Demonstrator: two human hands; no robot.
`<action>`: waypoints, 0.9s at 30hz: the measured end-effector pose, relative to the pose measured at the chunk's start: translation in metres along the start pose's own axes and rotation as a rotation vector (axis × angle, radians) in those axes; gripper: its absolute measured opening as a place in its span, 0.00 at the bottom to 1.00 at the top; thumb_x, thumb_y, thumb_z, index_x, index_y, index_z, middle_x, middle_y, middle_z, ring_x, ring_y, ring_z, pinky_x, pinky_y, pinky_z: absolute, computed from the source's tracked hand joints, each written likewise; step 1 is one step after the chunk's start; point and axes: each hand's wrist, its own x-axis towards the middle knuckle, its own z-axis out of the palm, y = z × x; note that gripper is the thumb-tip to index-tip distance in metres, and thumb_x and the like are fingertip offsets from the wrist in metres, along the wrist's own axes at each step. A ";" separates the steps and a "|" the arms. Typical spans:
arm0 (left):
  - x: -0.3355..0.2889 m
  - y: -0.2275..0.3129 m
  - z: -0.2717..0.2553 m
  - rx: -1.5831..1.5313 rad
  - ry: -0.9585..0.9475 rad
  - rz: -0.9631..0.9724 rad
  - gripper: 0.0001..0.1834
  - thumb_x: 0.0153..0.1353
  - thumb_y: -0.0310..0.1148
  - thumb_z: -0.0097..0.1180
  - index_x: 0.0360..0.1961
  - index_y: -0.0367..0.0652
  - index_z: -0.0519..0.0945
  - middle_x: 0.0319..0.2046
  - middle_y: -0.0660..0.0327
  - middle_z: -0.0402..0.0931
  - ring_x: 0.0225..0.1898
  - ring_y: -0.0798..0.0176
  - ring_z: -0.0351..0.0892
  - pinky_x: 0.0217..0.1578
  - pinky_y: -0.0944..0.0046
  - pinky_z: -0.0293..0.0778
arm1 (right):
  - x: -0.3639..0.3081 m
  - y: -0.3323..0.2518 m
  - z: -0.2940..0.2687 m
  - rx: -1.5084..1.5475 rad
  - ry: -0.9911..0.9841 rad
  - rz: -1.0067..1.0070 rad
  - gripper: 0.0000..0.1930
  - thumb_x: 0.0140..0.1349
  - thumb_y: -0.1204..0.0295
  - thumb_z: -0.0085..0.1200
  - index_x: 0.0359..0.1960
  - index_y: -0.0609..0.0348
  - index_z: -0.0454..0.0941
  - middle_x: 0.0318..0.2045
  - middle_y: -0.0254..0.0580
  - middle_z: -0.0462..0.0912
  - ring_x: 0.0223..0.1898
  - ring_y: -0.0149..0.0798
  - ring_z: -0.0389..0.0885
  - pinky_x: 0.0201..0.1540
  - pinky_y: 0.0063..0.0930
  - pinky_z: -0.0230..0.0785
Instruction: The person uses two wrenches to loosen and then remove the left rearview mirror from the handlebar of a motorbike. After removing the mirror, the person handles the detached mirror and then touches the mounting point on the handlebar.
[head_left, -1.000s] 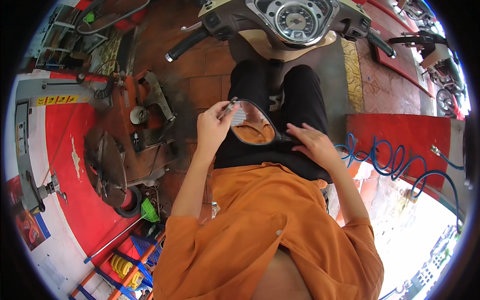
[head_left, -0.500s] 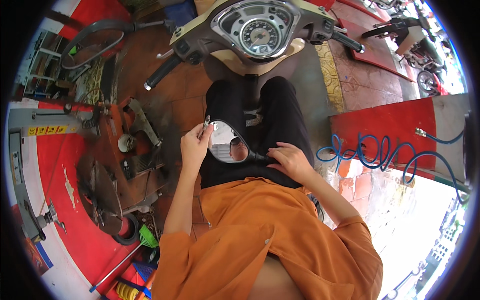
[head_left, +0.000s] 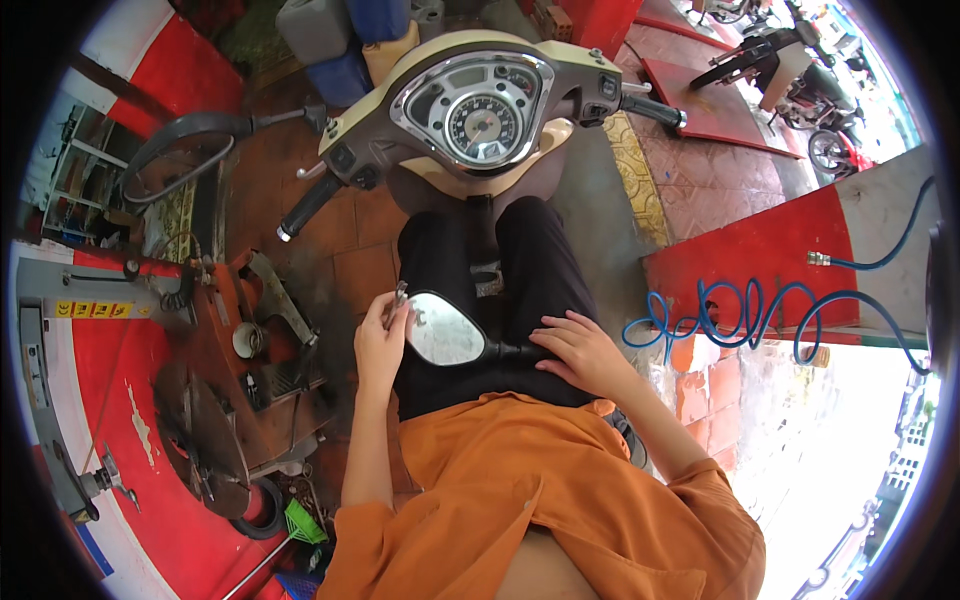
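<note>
A scooter mirror [head_left: 445,330] with a black rim lies face up across my lap, its stem pointing right. My right hand [head_left: 580,352] is at that stem, fingers long over it and the black trousers; the stem's end is hidden beneath the hand. On the other side, my left hand [head_left: 380,338] pinches a small shiny metal piece [head_left: 401,293] that sticks up past the fingertips, its kind too small to tell. These fingers are close against the mirror's left edge. Ahead stands a cream-and-brown scooter's handlebar with a round speedometer [head_left: 484,128].
Another mirror [head_left: 185,150] juts from the scooter's left side. To my left is a rusty tyre-changing machine [head_left: 245,340]. A coiled blue air hose [head_left: 745,315] hangs on the right, before a red-and-white panel [head_left: 740,250]. Plastic jugs [head_left: 390,50] and parked motorbikes [head_left: 800,80] stand farther off.
My view has tipped, so the scooter and my lap sit differently in it. The mirror's reflection went from a face to pale blur. My right fingers are more stretched out.
</note>
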 end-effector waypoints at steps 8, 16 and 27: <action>-0.028 0.079 -0.018 -1.087 -0.162 -0.273 0.20 0.74 0.49 0.38 0.37 0.46 0.74 0.16 0.74 0.53 0.17 0.77 0.49 0.20 0.72 0.50 | 0.049 -0.040 -0.014 0.366 0.215 -0.043 0.20 0.61 0.63 0.59 0.51 0.59 0.75 0.44 0.48 0.81 0.50 0.50 0.78 0.52 0.41 0.70; -0.049 0.063 0.065 -0.943 -0.057 -0.122 0.23 0.75 0.48 0.34 0.29 0.44 0.69 0.22 0.66 0.67 0.26 0.72 0.67 0.31 0.70 0.65 | 0.065 -0.070 0.033 0.815 -0.048 0.441 0.29 0.66 0.57 0.51 0.65 0.53 0.58 0.43 0.60 0.81 0.44 0.59 0.81 0.44 0.42 0.74; -0.050 0.083 0.064 -0.884 -0.420 0.052 0.09 0.71 0.37 0.45 0.36 0.45 0.70 0.47 0.60 0.69 0.48 0.65 0.67 0.54 0.63 0.62 | 0.034 -0.068 0.017 1.066 0.238 0.448 0.30 0.68 0.65 0.54 0.68 0.63 0.60 0.25 0.29 0.76 0.27 0.19 0.69 0.29 0.17 0.63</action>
